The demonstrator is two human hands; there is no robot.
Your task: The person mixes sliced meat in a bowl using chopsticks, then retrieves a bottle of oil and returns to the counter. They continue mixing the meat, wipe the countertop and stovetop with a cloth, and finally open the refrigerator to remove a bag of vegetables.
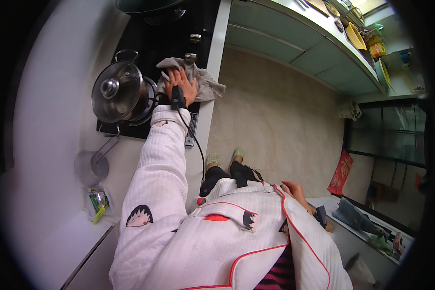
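My left hand lies flat on a crumpled grey-beige cloth, its fingers stretched and slightly apart. The cloth rests on the black glass stove top, and one corner hangs over the counter edge. Beside that hand is a steel pot with a glass lid and round knob, standing on a burner. Two metal stove knobs sit just past the cloth. My right hand hangs beside my body, away from the counter, fingers loosely bent with nothing seen in them.
A dark pan stands on the far burner. Nearer me, a small saucepan and a packet lie on the left counter. Across the floor runs another counter with a yellow basket. A ledge at right holds a dark grey item.
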